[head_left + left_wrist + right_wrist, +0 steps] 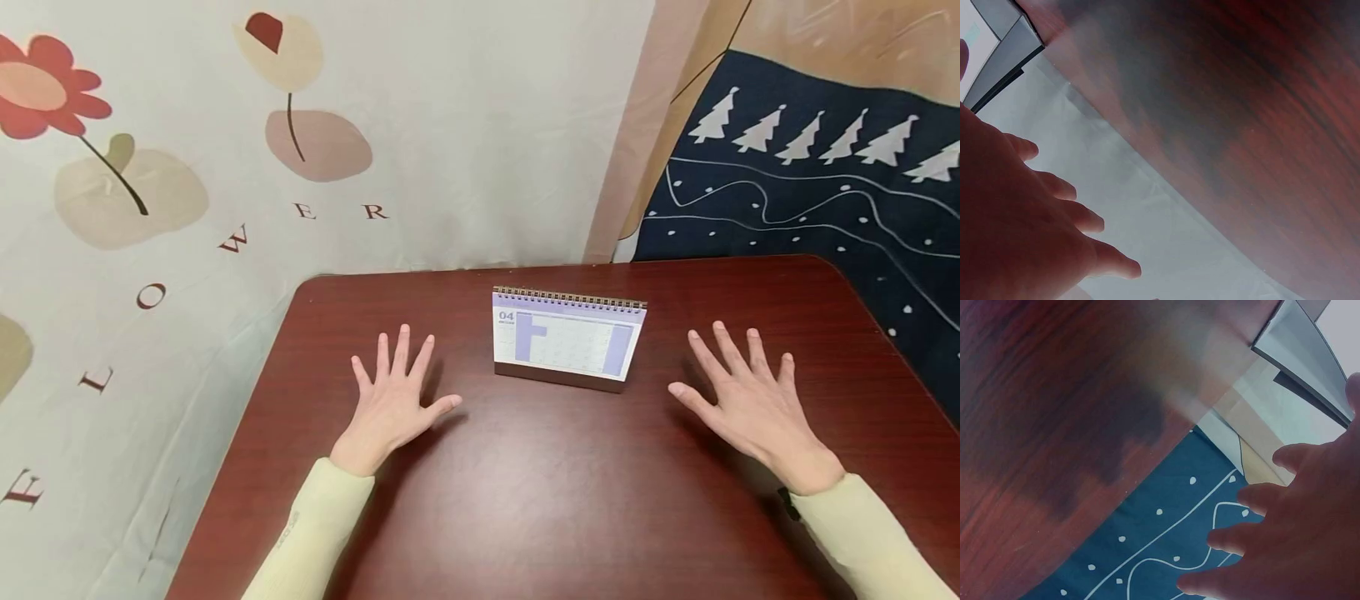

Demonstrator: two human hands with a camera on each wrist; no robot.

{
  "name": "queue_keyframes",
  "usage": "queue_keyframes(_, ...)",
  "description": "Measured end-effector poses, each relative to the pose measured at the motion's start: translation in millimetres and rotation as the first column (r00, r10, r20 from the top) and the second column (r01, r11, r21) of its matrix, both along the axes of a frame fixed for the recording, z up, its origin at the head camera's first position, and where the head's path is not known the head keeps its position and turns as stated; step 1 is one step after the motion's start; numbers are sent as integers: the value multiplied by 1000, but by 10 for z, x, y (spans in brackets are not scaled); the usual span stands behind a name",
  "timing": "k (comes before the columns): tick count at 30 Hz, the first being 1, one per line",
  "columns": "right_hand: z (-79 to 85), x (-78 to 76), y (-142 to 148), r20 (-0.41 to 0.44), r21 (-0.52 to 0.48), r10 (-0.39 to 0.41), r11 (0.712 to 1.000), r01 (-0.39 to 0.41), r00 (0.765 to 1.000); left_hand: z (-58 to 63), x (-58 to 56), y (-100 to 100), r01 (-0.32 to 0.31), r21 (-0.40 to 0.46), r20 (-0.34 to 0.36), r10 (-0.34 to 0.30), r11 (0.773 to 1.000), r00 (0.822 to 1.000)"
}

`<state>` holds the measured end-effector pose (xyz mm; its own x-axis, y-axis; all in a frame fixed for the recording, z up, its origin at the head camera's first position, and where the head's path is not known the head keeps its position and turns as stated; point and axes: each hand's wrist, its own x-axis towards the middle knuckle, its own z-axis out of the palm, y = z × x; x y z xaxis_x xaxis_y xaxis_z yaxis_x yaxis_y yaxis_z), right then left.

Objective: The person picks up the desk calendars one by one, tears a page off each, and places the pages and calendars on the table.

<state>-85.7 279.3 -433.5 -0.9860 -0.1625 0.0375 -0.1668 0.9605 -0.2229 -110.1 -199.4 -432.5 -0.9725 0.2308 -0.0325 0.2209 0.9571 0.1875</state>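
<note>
A spiral-bound desk calendar [567,337] stands on the table toward its back, its page marked 04 in white and lilac over a dark base. To its left, my left hand [392,408] is held over the table, palm down with fingers spread. My right hand [753,404] hovers on the calendar's right side, fingers spread in the same way. Neither hand holds or touches anything. In the left wrist view, the calendar's side [1004,56] shows at the upper left beyond the hand. The right wrist view has the calendar's edge [1304,356] at the upper right.
The dark red wooden table [562,500] has rounded back corners. Behind it hangs a white cloth [465,125] with flower prints and letters. At the right is a navy cloth [787,200] with white trees.
</note>
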Motion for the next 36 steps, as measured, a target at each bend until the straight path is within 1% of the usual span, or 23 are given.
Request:
queue_keyframes(7, -13, -19, -35, 4, -16, 11, 1000, -11, 1000, -19, 13, -18, -8, 7, 1, 8, 1000, 1000)
queue_keyframes(13, -14, -15, -53, 12, -23, 10, 1000, -10, 1000, -34, 29, -20, -9, 15, -17, 9, 1000, 1000)
queue_keyframes(17, -1, -18, -70, 5, -31, 10, 999, -9, 1000, -43, 36, -10, -11, 10, -5, 11, 1000, 1000)
queue_keyframes(20, 14, -18, -95, 1, -40, 12, 999, -12, 1000, -45, 39, 9, -7, 11, -1, 7, 1000, 1000)
queue_keyframes(28, 49, -5, -173, 14, -76, 5, 997, -3, 1000, -22, 37, 90, 2, 21, -31, -2, 1000, 1000)
queue_keyframes(33, 65, -8, -237, 7, -102, 13, 995, -12, 1000, -5, 25, 154, 7, 45, -41, -5, 999, 999)
queue_keyframes(36, 70, -2, -286, 10, -124, 26, 992, -24, 1000, 12, 24, 199, 8, 87, -22, -6, 996, 1000)
